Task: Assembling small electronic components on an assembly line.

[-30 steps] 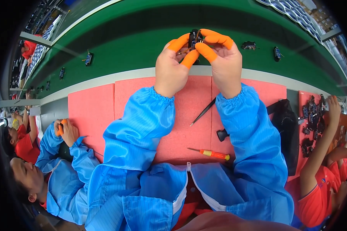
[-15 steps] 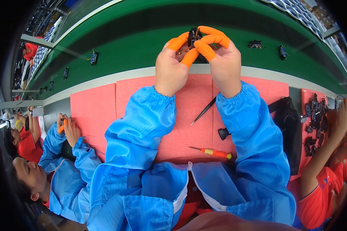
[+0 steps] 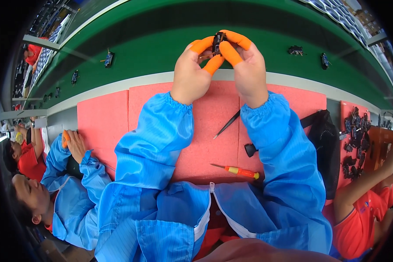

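Both my hands hold one small black electronic assembly [image 3: 218,43] above the near part of the green belt. My left hand [image 3: 194,70] pinches its left side between orange-capped thumb and fingers. From the right, my right hand [image 3: 247,72] grips it, with the capped thumb laid across its front and a finger over its top. The fingertips hide much of the part. Below my hands, black tweezers [image 3: 226,125] lie on the pink foam mat [image 3: 196,153]. Closer to me lies a screwdriver [image 3: 236,170] with a red and yellow handle, and a small black piece [image 3: 250,150] sits beside my right sleeve.
Similar assemblies [image 3: 295,50] stand spaced along the green belt [image 3: 153,56]. On the right are a black mesh bag [image 3: 326,139] and a heap of black parts [image 3: 357,135] on pink foam. Co-workers sit close on both sides, one in a blue smock [image 3: 76,205] at left.
My right fingers have shifted on the assembly; a finger that lay across its front is now drawn back. Parts on the belt appear slightly further right. The right-hand co-worker's arm has lowered.
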Demonstrator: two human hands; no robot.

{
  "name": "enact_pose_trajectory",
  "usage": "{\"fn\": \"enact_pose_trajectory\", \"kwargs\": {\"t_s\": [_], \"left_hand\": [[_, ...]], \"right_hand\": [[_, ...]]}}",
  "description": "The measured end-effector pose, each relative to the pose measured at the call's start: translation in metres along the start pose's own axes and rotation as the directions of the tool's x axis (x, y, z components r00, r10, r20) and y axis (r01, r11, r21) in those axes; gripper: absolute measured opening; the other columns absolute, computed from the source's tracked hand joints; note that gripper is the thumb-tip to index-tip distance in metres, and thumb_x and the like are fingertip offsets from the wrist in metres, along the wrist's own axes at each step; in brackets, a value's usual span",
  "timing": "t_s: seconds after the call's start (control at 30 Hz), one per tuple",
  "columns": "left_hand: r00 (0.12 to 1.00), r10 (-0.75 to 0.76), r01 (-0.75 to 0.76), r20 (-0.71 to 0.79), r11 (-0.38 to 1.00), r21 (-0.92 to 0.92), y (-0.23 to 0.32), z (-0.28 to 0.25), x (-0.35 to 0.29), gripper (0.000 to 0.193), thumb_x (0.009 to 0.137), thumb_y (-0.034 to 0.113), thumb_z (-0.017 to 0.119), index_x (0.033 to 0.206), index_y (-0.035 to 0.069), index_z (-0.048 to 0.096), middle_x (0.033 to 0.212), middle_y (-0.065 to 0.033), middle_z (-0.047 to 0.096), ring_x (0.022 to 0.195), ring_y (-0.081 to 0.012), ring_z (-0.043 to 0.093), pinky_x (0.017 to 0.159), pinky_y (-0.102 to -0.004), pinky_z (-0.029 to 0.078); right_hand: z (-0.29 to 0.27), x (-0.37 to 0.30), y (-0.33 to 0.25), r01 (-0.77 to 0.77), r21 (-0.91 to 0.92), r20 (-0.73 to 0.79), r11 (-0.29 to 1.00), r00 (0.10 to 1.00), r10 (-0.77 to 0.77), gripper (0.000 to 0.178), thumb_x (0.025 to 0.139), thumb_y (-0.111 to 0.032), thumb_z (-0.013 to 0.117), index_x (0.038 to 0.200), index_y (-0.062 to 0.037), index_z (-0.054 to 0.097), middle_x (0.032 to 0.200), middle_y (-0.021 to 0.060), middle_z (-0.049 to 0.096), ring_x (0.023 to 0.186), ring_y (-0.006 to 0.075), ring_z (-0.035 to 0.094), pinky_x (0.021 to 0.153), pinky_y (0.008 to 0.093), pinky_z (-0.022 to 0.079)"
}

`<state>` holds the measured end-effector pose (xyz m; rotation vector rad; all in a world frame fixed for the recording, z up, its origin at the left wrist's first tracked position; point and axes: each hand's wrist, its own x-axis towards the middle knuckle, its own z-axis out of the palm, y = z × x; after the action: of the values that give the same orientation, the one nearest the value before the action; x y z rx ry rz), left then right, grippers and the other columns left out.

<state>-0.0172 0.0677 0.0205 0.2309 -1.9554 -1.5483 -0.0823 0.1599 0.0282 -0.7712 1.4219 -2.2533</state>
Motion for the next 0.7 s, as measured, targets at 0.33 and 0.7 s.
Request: {"fn": "enact_pose_trajectory", "kwargs": {"t_s": [0.33, 0.7], "left_hand": [[0.992, -0.064, 0.042, -0.109, 0.979, -0.198, 0.025, -0.033, 0.014, 0.046, 0.071, -0.007, 0.056, 0.114, 0.0, 0.04, 0.093, -0.0114, 0.053, 0.085, -0.0161, 0.054, 0.075, -0.0245, 0.047], [0.999, -0.049, 0.049, -0.002, 0.998, -0.044, 0.014, -0.008, 0.004, 0.047, 0.069, -0.004, 0.061, 0.112, -0.001, 0.041, 0.09, -0.0124, 0.056, 0.082, -0.0177, 0.057, 0.071, -0.0268, 0.049]], "right_hand": [[-0.011, -0.002, 0.014, -0.079, -0.377, 0.288, 0.923, 0.937, 0.198, 0.027, 0.08, -0.008, 0.055, 0.105, -0.0009, 0.051, 0.101, 0.0074, 0.054, 0.088, 0.0149, 0.054, 0.08, 0.0256, 0.043], [-0.018, 0.012, -0.004, 0.167, -0.253, 0.091, 0.953, 0.985, -0.148, 0.02, 0.077, -0.002, 0.057, 0.097, -0.0013, 0.056, 0.108, 0.0075, 0.052, 0.089, 0.0147, 0.053, 0.08, 0.0253, 0.044]]}}
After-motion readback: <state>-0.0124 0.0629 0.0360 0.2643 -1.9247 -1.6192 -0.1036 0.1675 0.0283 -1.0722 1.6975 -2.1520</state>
